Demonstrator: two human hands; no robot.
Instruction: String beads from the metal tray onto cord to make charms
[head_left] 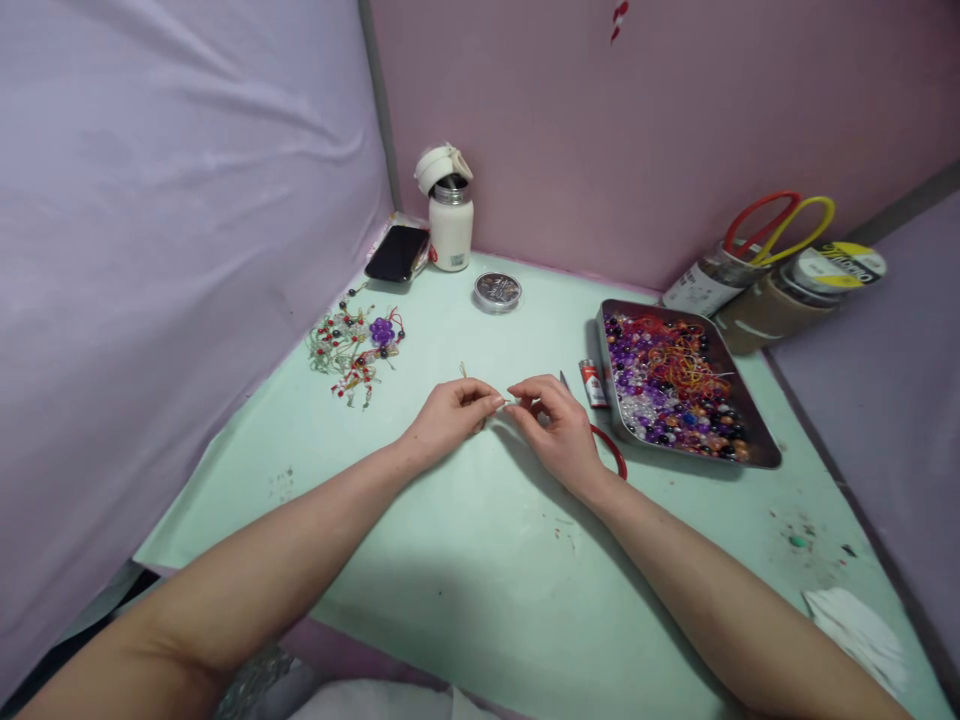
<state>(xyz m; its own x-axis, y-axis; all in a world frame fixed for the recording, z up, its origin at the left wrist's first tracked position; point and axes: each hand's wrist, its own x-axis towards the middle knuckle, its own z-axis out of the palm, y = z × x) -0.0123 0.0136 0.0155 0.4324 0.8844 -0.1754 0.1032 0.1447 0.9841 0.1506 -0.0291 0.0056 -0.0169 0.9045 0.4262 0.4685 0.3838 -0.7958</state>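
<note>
My left hand (448, 418) is closed in a pinch over the middle of the table, with a short bit of thin yellowish cord (463, 370) sticking out behind its fingers. Opposite it, my right hand (561, 432) pinches too, and its fingertips almost meet the left ones. A tiny pale piece (508, 403) shows between the fingertips; it is too small to make out. Partly hidden under my right hand lies a pair of scissors with a red handle (615, 452). A red lighter (592, 384) rests just beyond that hand.
A metal tray (765, 455) of beads and threads stands at right, before two containers (776, 300), one holding red-and-yellow-handled scissors (796, 225). At left are beaded strings (356, 345), a phone (397, 252), a white bottle (451, 230) and a round case (497, 290). White cloth (855, 630) lies front right.
</note>
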